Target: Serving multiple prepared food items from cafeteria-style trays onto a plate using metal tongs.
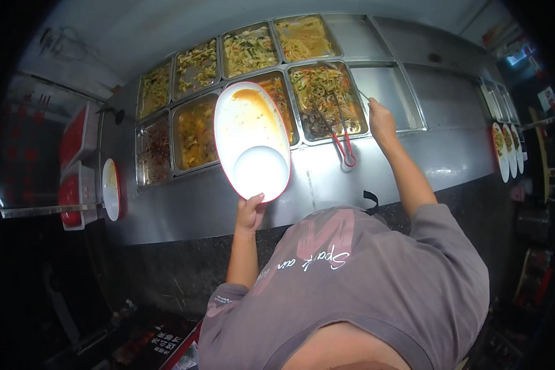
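Observation:
My left hand (251, 212) grips the near end of a white oval dish (254, 125) with a red rim; orange sauce is smeared over its far part. The dish is held over the steel food pans and hides part of them. My right hand (381, 118) is closed on the thin metal handle of a utensil (361, 95), whose far end reaches over a pan of sliced lotus root and mixed vegetables (321, 92). Red-handled tongs (347, 150) lie in that same pan, their handles over its near edge, beside some dark food.
More steel pans hold noodles (305, 39), cabbage (249, 51) and a soupy dish (196, 134). A white dish (111, 189) and red-and-white containers (78, 185) stand at the left. Several filled oval plates (500, 152) sit at the counter's right end.

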Tool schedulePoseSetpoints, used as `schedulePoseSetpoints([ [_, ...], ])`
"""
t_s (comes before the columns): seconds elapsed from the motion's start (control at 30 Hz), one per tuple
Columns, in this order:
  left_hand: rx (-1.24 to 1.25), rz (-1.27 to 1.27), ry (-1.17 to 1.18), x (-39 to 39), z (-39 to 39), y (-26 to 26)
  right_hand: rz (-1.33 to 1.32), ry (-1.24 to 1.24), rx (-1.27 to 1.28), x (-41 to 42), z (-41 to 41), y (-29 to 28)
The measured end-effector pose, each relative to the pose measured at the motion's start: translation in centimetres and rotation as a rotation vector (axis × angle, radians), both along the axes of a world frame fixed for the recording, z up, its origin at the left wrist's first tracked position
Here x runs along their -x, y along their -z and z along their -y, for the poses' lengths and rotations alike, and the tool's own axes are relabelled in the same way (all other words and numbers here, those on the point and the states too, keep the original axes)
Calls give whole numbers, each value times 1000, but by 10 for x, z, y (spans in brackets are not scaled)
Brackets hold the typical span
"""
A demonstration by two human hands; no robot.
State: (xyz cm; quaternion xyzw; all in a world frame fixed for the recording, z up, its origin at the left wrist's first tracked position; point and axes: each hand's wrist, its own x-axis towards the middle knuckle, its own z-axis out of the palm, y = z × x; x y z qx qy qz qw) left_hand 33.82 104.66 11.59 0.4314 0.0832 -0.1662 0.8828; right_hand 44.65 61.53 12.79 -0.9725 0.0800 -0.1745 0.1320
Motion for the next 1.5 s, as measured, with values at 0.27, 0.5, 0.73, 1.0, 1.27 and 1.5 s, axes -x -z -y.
schedulePoseSetpoints([
  [0.27, 20, 7, 30, -4, 3, 1, -203, 177, -1131, 4, 15, 18],
  [0.5, 21, 19, 32, -1, 3, -3, -140, -66, -1887, 37, -10, -5],
  [0.73, 9, 14, 38, 0, 5, -5, -484, -170, -1930, 32, 8, -9],
  [1.0, 9, 10, 59, 1, 7, -2, -97, 62, -756, 6, 29, -9],
  [1.27, -2, -7, 32, 5, 2, -2, 288, 72, -502, -9, -5, -85],
  [1.5, 5, 12, 48, -3, 6, 1, -167, 232, -230, -11, -3, 24],
])
